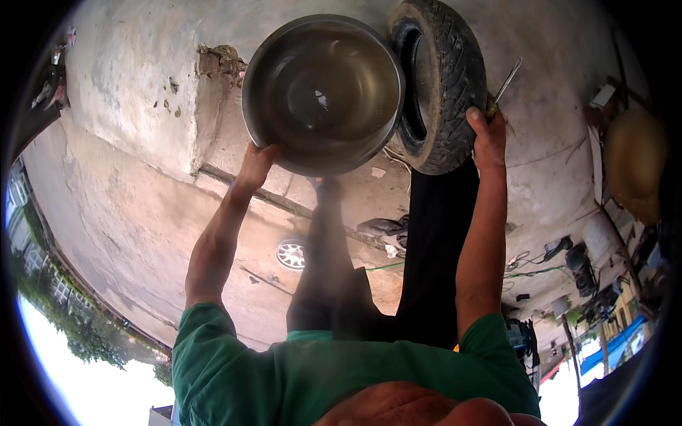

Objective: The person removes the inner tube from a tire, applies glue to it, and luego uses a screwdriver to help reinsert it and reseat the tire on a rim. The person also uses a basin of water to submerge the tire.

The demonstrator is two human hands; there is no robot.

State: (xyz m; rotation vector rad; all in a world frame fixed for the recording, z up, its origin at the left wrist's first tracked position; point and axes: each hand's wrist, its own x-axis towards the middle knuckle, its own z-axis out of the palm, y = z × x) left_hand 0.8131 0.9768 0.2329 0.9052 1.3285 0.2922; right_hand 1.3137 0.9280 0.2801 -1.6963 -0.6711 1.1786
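Note:
My left hand [257,166] is closed on the lower left rim of a wide, round metal basin [320,145], its thumb lying over the edge. The basin holds what looks like shallow, brownish water. Standing against the basin's right side is a worn black tyre [455,92] with a chunky tread. At the tyre's right side, my right hand [489,142] is closed around a slim tool with a yellow handle and a metal shank [508,79]; its thumb is against the tread. The tool's exact kind is unclear, and most of its handle is hidden in the fingers.
A white spoked wheel [290,253] lies on the concrete floor, below a low step edge [270,202]. Dark cloth [383,226] rests near my legs. Cables, tools and a round tan object [634,167] crowd the right side. A broken concrete block [213,106] stands left of the basin.

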